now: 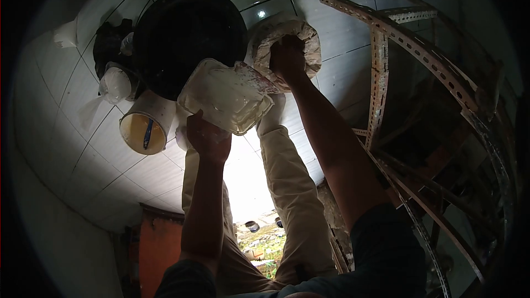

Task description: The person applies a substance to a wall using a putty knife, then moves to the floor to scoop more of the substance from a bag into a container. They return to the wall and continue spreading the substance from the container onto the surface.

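My left hand [208, 137] grips the near edge of a squarish white plastic tub [223, 96], tilted and smeared with white material inside. At its upper right corner lies a flat piece with whitish and reddish smears [257, 77], whose kind I cannot make out. My right hand [288, 58] reaches down into an open brown paper bag [313, 49] with a rolled rim. The fingers are hidden in the bag's dark mouth. Beyond the tub stands a large round black basin [187, 27], its inside too dark to read.
Left of my leg stands a white bucket [131, 131] with a yellowish inside and a blue-handled tool [148, 132] in it. A clear plastic bag [115, 84] lies behind. A rusty slotted-metal frame [381, 72] rises at right from the tiled floor [110, 182].
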`<state>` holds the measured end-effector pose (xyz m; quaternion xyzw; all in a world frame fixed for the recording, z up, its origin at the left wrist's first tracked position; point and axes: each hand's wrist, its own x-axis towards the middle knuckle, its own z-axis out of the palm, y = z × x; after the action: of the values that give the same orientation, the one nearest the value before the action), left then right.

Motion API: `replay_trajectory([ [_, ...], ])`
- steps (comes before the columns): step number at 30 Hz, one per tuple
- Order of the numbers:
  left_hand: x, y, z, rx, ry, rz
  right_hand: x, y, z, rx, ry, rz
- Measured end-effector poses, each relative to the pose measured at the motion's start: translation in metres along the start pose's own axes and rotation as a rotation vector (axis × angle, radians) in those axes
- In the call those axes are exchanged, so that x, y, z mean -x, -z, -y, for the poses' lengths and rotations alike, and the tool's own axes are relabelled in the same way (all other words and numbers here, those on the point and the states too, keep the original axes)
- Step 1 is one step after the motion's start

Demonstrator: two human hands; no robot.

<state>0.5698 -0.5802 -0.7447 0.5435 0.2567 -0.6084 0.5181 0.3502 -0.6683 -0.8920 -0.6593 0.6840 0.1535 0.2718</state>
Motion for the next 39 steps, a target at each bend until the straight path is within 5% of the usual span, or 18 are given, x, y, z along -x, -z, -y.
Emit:
replay_trajectory([
  [4,-0.007,0.022,0.006,-0.028,-0.025,0.146,-0.003,0.01,0.001,0.371,0.115,0.072],
  [6,-0.012,0.034,0.006,-0.047,-0.028,0.188,0.005,0.001,-0.009,0.252,0.276,-0.253],
  [8,-0.015,0.043,0.006,0.033,0.009,0.36,0.003,-0.012,-0.014,0.258,0.276,-0.308],
  [10,-0.005,0.025,0.004,0.016,0.021,0.207,-0.003,-0.004,-0.011,0.275,0.292,-0.367],
  [12,0.004,0.008,0.0,0.001,0.026,0.052,-0.013,0.007,-0.004,0.401,0.179,0.015],
  [15,-0.001,0.014,0.001,0.013,-0.021,-0.019,-0.021,0.017,-0.011,0.336,0.275,0.037],
  [17,-0.026,0.058,0.004,-0.009,-0.045,0.474,-0.017,0.018,-0.015,0.348,0.343,-0.046],
  [18,-0.019,0.041,0.004,-0.004,-0.046,0.477,-0.016,0.016,-0.017,0.349,0.409,-0.126],
  [20,0.006,-0.005,-0.002,-0.009,0.006,-0.038,-0.017,0.002,-0.027,0.337,0.412,-0.148],
  [23,-0.023,0.05,0.005,-0.011,-0.035,0.251,-0.018,0.001,-0.029,0.289,0.528,-0.351],
  [25,-0.03,0.055,0.007,0.03,0.001,0.265,-0.008,0.029,-0.012,0.314,0.361,-0.002],
  [27,-0.032,0.054,0.003,0.061,0.028,0.28,-0.006,0.023,-0.014,0.343,0.369,-0.068],
  [32,-0.013,0.018,0.02,-0.526,-0.536,-0.019,0.004,0.028,-0.003,0.573,0.211,0.021],
  [33,-0.017,0.025,0.015,-0.524,-0.535,-0.019,0.004,0.024,-0.008,0.645,0.218,0.074],
  [35,-0.028,0.048,0.005,0.193,0.04,0.242,0.013,0.032,-0.007,0.747,0.229,0.222],
  [36,-0.031,0.053,0.006,0.196,0.041,0.243,0.017,0.036,-0.006,0.843,0.237,0.371],
  [39,-0.031,0.054,0.008,0.144,0.004,0.364,0.021,0.011,-0.02,0.898,0.264,0.368],
])
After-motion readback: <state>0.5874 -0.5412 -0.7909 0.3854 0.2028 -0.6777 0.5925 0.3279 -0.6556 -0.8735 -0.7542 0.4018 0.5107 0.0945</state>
